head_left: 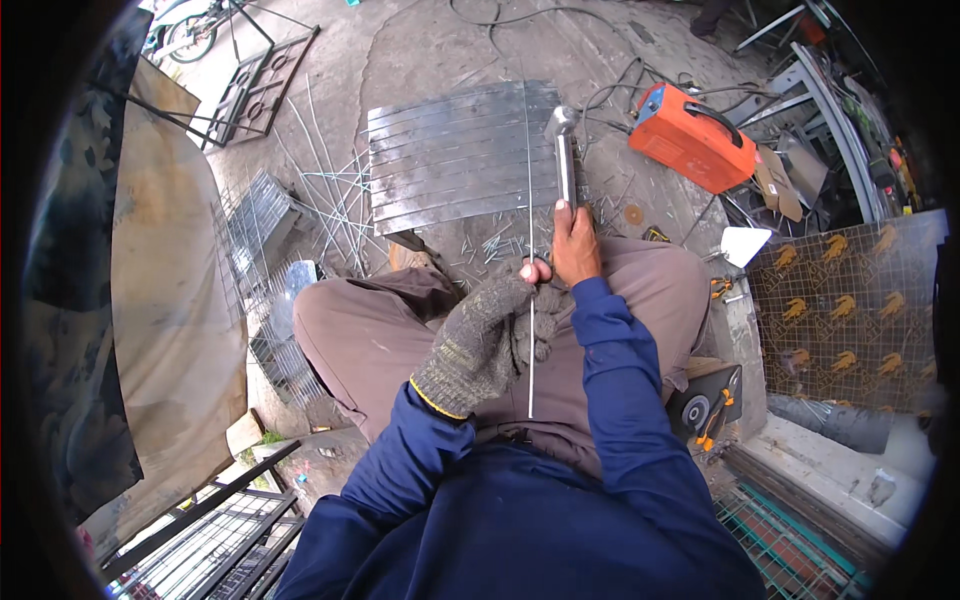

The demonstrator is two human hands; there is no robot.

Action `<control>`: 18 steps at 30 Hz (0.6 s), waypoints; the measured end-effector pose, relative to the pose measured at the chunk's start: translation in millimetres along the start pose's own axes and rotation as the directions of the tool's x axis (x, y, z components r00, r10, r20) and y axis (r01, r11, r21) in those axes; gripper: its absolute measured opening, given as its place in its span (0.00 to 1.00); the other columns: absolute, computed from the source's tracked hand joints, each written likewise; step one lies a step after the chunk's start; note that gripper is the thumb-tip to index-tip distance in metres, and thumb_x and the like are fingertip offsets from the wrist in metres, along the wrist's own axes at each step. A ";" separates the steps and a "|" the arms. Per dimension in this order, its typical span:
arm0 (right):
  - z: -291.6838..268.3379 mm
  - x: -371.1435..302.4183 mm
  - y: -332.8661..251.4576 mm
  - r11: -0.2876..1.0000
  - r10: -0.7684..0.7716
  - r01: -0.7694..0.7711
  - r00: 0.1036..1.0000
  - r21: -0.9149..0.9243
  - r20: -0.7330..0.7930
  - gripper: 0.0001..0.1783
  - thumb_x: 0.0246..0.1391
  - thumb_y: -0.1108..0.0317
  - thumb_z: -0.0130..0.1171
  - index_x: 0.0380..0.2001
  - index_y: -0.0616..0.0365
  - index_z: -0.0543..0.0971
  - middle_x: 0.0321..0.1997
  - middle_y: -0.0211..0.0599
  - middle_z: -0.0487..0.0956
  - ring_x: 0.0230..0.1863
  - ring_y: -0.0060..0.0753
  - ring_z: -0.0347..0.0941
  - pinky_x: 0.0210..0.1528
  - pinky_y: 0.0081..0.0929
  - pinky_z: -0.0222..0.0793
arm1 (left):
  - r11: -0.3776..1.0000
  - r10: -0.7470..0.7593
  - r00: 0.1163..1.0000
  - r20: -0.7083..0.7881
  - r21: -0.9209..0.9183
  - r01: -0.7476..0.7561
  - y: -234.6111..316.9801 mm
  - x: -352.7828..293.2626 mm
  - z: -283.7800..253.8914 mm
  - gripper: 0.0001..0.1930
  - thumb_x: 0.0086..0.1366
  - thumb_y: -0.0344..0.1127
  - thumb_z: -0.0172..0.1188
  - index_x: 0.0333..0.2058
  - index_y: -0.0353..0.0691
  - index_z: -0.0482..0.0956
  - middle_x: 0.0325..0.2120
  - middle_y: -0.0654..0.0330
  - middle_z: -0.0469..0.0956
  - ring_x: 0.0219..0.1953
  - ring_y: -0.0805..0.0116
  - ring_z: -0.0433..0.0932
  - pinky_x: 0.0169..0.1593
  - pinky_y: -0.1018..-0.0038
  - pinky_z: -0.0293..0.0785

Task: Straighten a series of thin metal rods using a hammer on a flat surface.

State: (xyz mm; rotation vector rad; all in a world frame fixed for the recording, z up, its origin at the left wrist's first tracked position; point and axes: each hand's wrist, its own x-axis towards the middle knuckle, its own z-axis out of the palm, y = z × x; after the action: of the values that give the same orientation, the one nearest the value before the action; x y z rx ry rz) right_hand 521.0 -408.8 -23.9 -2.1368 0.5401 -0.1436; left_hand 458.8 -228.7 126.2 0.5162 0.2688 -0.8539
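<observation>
My left hand [485, 335], in a grey knitted glove with yellow trim and bare fingertips poking out, is closed around a thin metal rod [531, 385]. The rod runs lengthwise from my lap out over a low bench top of flat metal strips [450, 160]. Just right of the rod, my bare right hand [576, 248] grips a silver hammer [566, 175] by its shaft, with the rounded head pointing away from me. Both hands are close together above my lap, between my spread knees.
Cut metal pieces [495, 245] litter the ground by the bench, and long thin rods [335, 190] lie crossed to its left. An orange welding machine [695, 138] with cables stands at the right. A patterned board [845, 310], a grinding disc [695, 411] and orange-handled pliers [716, 420] are nearer right.
</observation>
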 end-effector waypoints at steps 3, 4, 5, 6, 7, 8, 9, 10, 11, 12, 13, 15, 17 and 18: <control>9.1 -3.8 -2.2 0.998 -0.065 0.066 0.998 0.021 -0.013 0.29 0.67 0.42 0.42 0.36 0.63 0.68 0.35 0.66 0.78 0.42 0.71 0.73 0.44 0.54 0.67 | 0.979 0.041 0.995 0.091 -0.201 -0.022 8.8 0.3 37.4 0.11 0.72 0.39 0.55 0.47 0.40 0.75 0.31 0.61 0.79 0.28 0.70 0.82 0.26 0.78 0.77; 17.8 -11.5 -17.8 0.996 0.043 -0.052 0.992 -0.073 -0.123 0.28 0.67 0.44 0.44 0.37 0.63 0.68 0.35 0.65 0.78 0.42 0.70 0.73 0.43 0.54 0.67 | 0.968 0.098 0.986 0.137 -0.242 -0.063 11.5 1.5 48.7 0.11 0.73 0.39 0.54 0.47 0.39 0.75 0.32 0.60 0.79 0.29 0.69 0.82 0.26 0.77 0.77; 18.4 -15.3 -24.7 0.970 0.137 -0.181 0.958 -0.159 -0.253 0.26 0.67 0.45 0.46 0.37 0.63 0.68 0.35 0.64 0.78 0.41 0.70 0.74 0.43 0.53 0.68 | 0.954 0.148 0.970 0.192 -0.287 -0.089 13.3 3.5 60.8 0.11 0.73 0.39 0.54 0.47 0.39 0.75 0.33 0.59 0.79 0.30 0.69 0.81 0.26 0.76 0.77; 8.3 5.9 18.2 0.997 -0.078 0.078 0.997 0.001 0.008 0.23 0.66 0.49 0.50 0.38 0.63 0.68 0.36 0.63 0.78 0.41 0.69 0.74 0.42 0.52 0.68 | 0.954 0.140 0.971 0.194 -0.289 -0.080 16.2 3.0 73.0 0.11 0.73 0.39 0.54 0.47 0.39 0.75 0.33 0.59 0.79 0.30 0.69 0.81 0.26 0.76 0.77; 9.0 4.0 20.7 0.997 -0.072 0.072 0.997 -0.001 0.012 0.23 0.66 0.49 0.50 0.38 0.63 0.68 0.36 0.63 0.78 0.41 0.69 0.74 0.42 0.52 0.68 | 0.956 0.146 0.980 0.135 -0.275 -0.104 19.8 2.9 82.7 0.12 0.73 0.40 0.54 0.47 0.39 0.74 0.33 0.59 0.78 0.30 0.68 0.80 0.26 0.76 0.77; -6.6 -8.4 29.3 0.997 -0.072 0.071 0.997 0.005 0.014 0.23 0.66 0.50 0.50 0.38 0.63 0.68 0.36 0.63 0.78 0.41 0.69 0.74 0.42 0.52 0.68 | 0.958 0.154 0.985 0.078 -0.256 -0.130 21.2 3.6 88.6 0.12 0.73 0.40 0.54 0.46 0.38 0.74 0.33 0.58 0.77 0.31 0.66 0.79 0.26 0.75 0.77; 8.9 32.1 16.6 0.997 -0.070 0.070 0.997 0.010 0.016 0.23 0.66 0.50 0.50 0.38 0.63 0.68 0.36 0.63 0.78 0.41 0.69 0.74 0.42 0.52 0.68 | 0.959 0.153 0.985 0.076 -0.254 -0.129 20.3 6.6 88.6 0.12 0.73 0.40 0.54 0.46 0.38 0.74 0.33 0.58 0.77 0.31 0.66 0.79 0.26 0.75 0.77; 9.5 28.3 17.6 0.997 -0.071 0.071 0.997 0.016 0.021 0.23 0.66 0.50 0.50 0.38 0.63 0.68 0.36 0.63 0.78 0.41 0.69 0.74 0.42 0.52 0.68 | 0.945 0.179 0.968 0.176 -0.304 -0.120 20.0 9.4 84.7 0.13 0.73 0.39 0.54 0.50 0.39 0.75 0.37 0.60 0.79 0.33 0.68 0.81 0.26 0.74 0.79; 7.6 33.5 16.4 0.997 -0.072 0.071 0.997 0.021 0.027 0.23 0.66 0.50 0.50 0.38 0.63 0.68 0.36 0.63 0.78 0.41 0.69 0.74 0.42 0.52 0.68 | 0.930 0.210 0.939 0.273 -0.352 -0.105 19.8 12.7 81.1 0.14 0.73 0.38 0.54 0.53 0.40 0.76 0.41 0.61 0.82 0.36 0.70 0.83 0.27 0.74 0.80; 7.4 19.4 20.9 0.997 -0.073 0.072 0.997 0.027 0.032 0.22 0.66 0.50 0.50 0.38 0.63 0.68 0.36 0.63 0.78 0.41 0.69 0.74 0.42 0.52 0.68 | 0.934 0.254 0.913 0.320 -0.325 -0.146 19.4 17.5 78.8 0.14 0.73 0.38 0.54 0.52 0.41 0.76 0.41 0.62 0.82 0.36 0.70 0.83 0.28 0.73 0.80; 7.3 3.7 23.4 0.997 -0.070 0.069 0.997 0.029 0.034 0.22 0.66 0.50 0.50 0.38 0.63 0.68 0.36 0.63 0.78 0.41 0.69 0.74 0.42 0.52 0.68 | 0.934 0.251 0.914 0.318 -0.326 -0.143 18.7 17.8 77.2 0.14 0.73 0.38 0.54 0.52 0.41 0.76 0.41 0.62 0.82 0.36 0.70 0.83 0.28 0.73 0.80; 10.5 -13.3 22.2 0.997 -0.070 0.069 0.997 0.036 0.039 0.22 0.66 0.50 0.51 0.38 0.63 0.68 0.36 0.63 0.78 0.41 0.69 0.74 0.42 0.52 0.68 | 0.935 0.243 0.922 0.303 -0.328 -0.138 18.0 19.5 77.3 0.13 0.72 0.39 0.54 0.51 0.41 0.76 0.41 0.62 0.81 0.35 0.70 0.83 0.27 0.73 0.80; 10.6 6.0 19.5 0.997 -0.073 0.071 0.997 0.040 0.037 0.22 0.66 0.50 0.51 0.38 0.63 0.68 0.36 0.63 0.79 0.41 0.69 0.74 0.42 0.52 0.68 | 0.935 0.232 0.927 0.295 -0.329 -0.130 18.0 21.6 79.1 0.13 0.72 0.39 0.55 0.51 0.41 0.76 0.40 0.62 0.81 0.34 0.70 0.83 0.27 0.73 0.80; 10.0 3.4 21.4 0.996 -0.075 0.073 0.997 0.042 0.037 0.22 0.66 0.50 0.51 0.38 0.63 0.68 0.36 0.63 0.79 0.41 0.69 0.74 0.42 0.52 0.68 | 0.936 0.227 0.929 0.291 -0.330 -0.126 18.8 20.5 78.8 0.13 0.72 0.39 0.55 0.50 0.41 0.76 0.39 0.61 0.81 0.34 0.70 0.82 0.27 0.74 0.80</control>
State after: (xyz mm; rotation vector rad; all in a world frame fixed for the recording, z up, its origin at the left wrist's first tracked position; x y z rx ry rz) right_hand 520.1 -413.5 -47.3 -2.1165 0.4326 -0.1534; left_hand 488.1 -273.8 190.2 0.1011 0.0455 -0.6891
